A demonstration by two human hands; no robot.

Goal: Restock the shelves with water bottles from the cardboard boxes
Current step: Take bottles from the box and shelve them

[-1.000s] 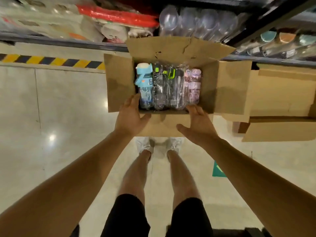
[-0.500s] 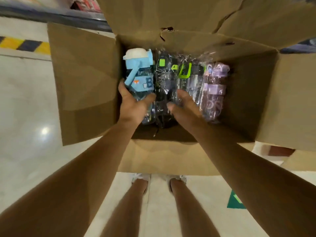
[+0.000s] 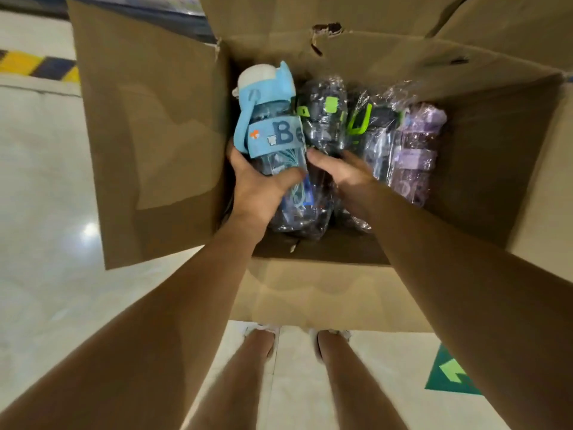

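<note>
Early stage, by my read: nothing from this box is out yet. The cardboard box (image 3: 148, 144) fills the upper half of the frame, flaps open. Inside, a row of bottles lies side by side: blue bottle (image 3: 273, 125) at the left of the row, two dark plastic-wrapped bottles (image 3: 325, 119) with green clips in the middle, purple wrapped bottle (image 3: 415, 150) at the right.

Left hand (image 3: 260, 187) is curled around the lower body of the blue bottle, thumb across its front. Right hand (image 3: 344, 172) reaches in just beside it, fingers loosely extended over the dark wrapped bottles; motion blur there, so I can't tell if it grips anything.

Shelves aren't visible in frame. Remaining: lift the blue one out, shelve it, then the other bottles.
</note>
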